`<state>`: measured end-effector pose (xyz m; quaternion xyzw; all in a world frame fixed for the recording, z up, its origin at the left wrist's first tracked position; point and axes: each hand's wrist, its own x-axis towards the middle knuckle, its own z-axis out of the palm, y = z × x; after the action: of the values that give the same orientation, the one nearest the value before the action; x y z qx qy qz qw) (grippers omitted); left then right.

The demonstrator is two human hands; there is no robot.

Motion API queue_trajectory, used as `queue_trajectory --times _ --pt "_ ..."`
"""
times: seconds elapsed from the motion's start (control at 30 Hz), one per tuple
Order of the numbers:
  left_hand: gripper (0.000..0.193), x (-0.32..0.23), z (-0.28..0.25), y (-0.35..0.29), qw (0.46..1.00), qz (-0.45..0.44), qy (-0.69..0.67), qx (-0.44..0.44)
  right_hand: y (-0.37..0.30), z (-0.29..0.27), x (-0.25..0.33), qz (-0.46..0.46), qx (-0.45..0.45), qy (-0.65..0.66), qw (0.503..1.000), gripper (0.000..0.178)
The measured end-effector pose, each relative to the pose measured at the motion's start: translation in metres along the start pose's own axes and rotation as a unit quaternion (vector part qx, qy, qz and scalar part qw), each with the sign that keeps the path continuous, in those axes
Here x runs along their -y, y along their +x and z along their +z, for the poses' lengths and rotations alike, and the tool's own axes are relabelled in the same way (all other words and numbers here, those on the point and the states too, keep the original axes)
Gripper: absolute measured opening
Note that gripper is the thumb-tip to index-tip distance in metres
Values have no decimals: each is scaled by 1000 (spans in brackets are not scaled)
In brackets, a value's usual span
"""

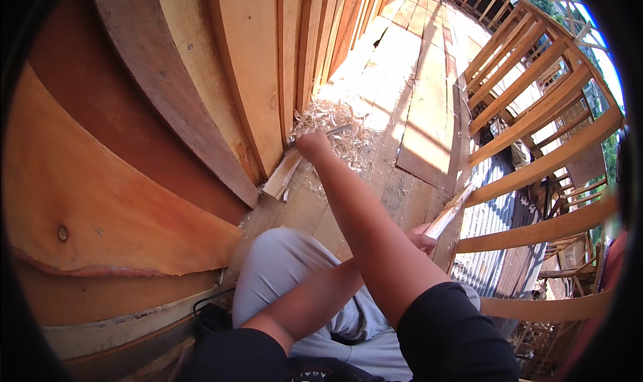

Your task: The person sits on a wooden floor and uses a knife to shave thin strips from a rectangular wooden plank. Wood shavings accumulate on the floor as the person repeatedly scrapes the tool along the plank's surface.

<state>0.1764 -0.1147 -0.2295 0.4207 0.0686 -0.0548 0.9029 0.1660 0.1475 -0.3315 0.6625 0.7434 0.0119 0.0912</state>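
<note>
My arms cross over my lap, the right above the left. My right hand, at the end of the arm reaching up and left, is closed round the handle of a knife, whose narrow grey blade points right over the wood shavings. Just below that hand a short wood block lies on the floor by the wall boards. My left hand passes under the right arm and grips the near end of a pale wooden stick, which slants up and right toward the railing. Its fingers are partly hidden.
Tall planks stand along the left. A wooden railing runs down the right, with corrugated metal roofing beyond and below it. The plank floor stretches ahead, strewn with shavings. My grey-trousered knee is bent close to the boards.
</note>
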Motion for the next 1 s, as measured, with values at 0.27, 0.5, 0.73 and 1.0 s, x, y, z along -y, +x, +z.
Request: queue_trajectory --times 0.27,0.5,0.73,1.0 --pt "42 48 -23 17 985 -36 -166 -41 -17 -75 -6 -103 -64 40 992 12" --pt "31 0 -5 -15 996 45 69 -36 -145 -170 -85 8 -260 267 928 14" --pt "42 -34 9 -37 987 20 152 -55 -342 -190 -189 302 -341 721 522 24" --pt "48 -82 25 -141 994 -49 64 -72 -478 -103 -226 217 -407 840 287 26"
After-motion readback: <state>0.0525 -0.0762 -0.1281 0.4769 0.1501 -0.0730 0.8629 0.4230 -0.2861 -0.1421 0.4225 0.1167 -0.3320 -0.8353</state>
